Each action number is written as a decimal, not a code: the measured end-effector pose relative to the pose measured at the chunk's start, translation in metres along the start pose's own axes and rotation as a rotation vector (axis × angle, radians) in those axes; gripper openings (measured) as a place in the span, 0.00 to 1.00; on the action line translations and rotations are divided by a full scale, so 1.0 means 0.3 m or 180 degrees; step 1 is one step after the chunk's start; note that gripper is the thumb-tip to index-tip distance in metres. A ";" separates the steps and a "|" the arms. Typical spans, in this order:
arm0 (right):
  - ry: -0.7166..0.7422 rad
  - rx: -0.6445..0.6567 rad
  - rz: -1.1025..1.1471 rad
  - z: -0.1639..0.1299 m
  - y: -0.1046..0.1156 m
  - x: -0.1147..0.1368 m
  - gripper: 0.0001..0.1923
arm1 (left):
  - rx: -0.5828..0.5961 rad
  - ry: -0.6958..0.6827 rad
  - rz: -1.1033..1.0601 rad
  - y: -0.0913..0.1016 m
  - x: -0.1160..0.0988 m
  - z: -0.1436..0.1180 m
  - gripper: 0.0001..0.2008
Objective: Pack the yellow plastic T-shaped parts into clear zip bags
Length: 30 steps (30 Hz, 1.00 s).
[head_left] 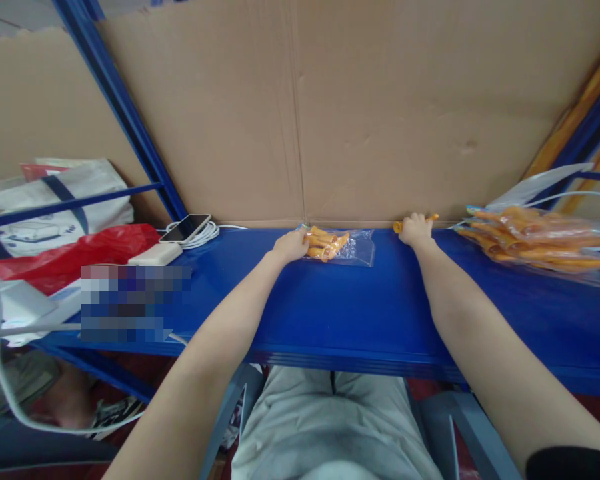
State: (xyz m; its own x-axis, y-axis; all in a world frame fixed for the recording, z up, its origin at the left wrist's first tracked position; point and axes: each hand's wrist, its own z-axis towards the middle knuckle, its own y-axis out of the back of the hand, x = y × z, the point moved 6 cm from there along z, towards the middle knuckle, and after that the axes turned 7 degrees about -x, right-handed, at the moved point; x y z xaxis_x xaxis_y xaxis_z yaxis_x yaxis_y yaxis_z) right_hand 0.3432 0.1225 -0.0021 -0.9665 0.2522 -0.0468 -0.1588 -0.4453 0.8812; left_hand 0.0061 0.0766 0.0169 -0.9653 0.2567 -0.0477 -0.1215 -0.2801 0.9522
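My left hand (291, 245) is closed on the left end of a clear plastic bag (363, 249) lying flat on the blue table. Several orange, tube-like pieces (325, 243) show through the film. Farther right, at the back of the table, my right hand (416, 230) grips a small orange piece (398, 227) with a round, flared end. Its thin tip sticks out on the other side of the fingers. What exactly these orange pieces are I cannot make out.
At the right lies a pile of clear bags with orange pieces (525, 237). On the left are a phone (186, 229), a coiled white cable (204, 235), a white power bank (156, 255), a red plastic bag (105, 250) and a white tote bag (100, 180). Cardboard (380, 107) walls the back.
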 end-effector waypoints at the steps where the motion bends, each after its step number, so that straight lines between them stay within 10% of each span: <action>1: 0.0043 -0.0042 0.0018 -0.006 0.000 -0.002 0.23 | 0.0011 0.0005 0.0005 -0.001 0.000 0.000 0.20; 17: 0.0169 -0.1079 0.0495 -0.043 0.071 -0.037 0.23 | 0.0112 0.0032 -0.0127 0.002 -0.007 -0.004 0.23; 30: -0.0006 0.0362 0.0772 -0.033 -0.039 -0.019 0.30 | 0.0120 -0.0091 0.0087 -0.001 -0.010 0.001 0.24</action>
State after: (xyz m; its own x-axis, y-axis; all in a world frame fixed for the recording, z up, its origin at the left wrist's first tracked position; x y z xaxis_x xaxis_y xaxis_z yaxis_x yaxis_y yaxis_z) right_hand 0.3487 0.1178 -0.0167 -0.9732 0.1517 0.1730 0.1011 -0.3934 0.9138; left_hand 0.0092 0.0762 0.0171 -0.9611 0.2758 -0.0134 -0.0859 -0.2526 0.9638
